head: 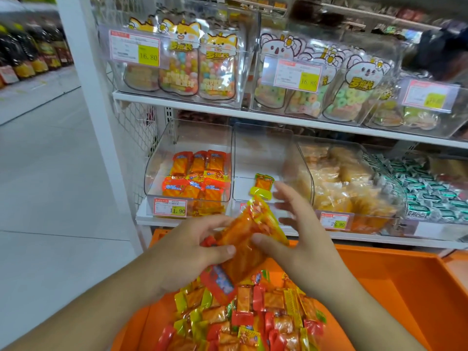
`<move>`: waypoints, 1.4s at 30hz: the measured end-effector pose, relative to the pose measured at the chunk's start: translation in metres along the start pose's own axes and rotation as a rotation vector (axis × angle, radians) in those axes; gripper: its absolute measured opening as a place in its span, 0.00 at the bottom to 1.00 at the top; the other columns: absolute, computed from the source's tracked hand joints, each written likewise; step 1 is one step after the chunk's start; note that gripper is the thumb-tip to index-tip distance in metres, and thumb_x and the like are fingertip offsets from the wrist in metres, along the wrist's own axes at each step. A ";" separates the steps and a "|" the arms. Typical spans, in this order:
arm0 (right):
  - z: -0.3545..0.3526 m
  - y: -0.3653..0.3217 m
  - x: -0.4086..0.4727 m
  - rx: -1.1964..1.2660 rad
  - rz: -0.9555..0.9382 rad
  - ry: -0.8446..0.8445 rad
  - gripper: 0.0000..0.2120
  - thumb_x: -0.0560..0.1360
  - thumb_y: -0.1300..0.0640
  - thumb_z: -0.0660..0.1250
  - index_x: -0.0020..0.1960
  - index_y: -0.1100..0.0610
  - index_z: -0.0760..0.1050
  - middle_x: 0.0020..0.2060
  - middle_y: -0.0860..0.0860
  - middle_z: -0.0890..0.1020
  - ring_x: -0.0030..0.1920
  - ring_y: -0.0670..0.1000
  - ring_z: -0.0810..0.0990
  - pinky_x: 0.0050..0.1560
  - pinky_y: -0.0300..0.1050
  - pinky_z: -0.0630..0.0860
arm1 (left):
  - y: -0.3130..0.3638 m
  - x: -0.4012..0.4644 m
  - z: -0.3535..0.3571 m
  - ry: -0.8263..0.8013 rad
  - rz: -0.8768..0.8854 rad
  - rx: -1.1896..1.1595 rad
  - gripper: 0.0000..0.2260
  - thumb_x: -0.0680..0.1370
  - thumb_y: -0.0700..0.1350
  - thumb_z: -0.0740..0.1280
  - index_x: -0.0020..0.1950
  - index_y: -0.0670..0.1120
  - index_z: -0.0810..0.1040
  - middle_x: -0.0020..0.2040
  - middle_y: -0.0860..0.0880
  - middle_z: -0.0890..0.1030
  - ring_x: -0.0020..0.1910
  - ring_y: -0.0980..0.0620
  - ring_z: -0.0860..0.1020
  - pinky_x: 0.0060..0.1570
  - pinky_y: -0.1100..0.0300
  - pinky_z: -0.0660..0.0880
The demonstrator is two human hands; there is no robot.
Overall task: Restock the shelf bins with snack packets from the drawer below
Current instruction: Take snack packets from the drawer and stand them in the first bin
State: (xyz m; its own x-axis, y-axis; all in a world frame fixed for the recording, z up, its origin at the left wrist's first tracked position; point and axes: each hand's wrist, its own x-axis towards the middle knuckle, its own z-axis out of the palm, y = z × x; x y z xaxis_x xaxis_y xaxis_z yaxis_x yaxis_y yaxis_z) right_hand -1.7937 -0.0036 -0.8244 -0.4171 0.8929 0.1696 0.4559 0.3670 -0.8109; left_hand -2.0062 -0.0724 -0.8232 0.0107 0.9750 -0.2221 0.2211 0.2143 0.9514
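Orange drawer [379,279]: pulled out under the shelf, my packet supply.
Middle bin [260,153]: nearly bare, my likely target.
Hands: left hand [192,249] grips the packet bundle [243,236]; right hand [301,229] loose-fingered, thumb steadying it.

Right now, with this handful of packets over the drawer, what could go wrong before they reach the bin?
1. The left hand grips a bunch of packets that holds both red-ended and yellow-ended ones. The left bin holds red ones and the middle bin only yellow ones, so flavours could get mixed.
2. The right hand is open, only its thumb on the bunch, so packets might slip back into the drawer.
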 end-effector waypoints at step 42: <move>0.026 -0.004 -0.006 0.623 0.334 -0.069 0.11 0.77 0.62 0.74 0.57 0.59 0.78 0.45 0.60 0.88 0.41 0.62 0.87 0.44 0.55 0.83 | -0.007 0.000 0.009 0.081 -0.111 -0.433 0.12 0.77 0.41 0.73 0.60 0.42 0.84 0.54 0.44 0.87 0.55 0.45 0.86 0.56 0.47 0.82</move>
State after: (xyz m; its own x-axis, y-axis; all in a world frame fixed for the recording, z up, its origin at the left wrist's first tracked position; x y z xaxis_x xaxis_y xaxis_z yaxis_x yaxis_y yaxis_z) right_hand -1.8137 -0.0172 -0.8364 -0.3919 0.9054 -0.1630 0.0418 -0.1595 -0.9863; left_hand -1.9987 -0.0747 -0.8321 -0.0705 0.9424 -0.3269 -0.2115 0.3061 0.9282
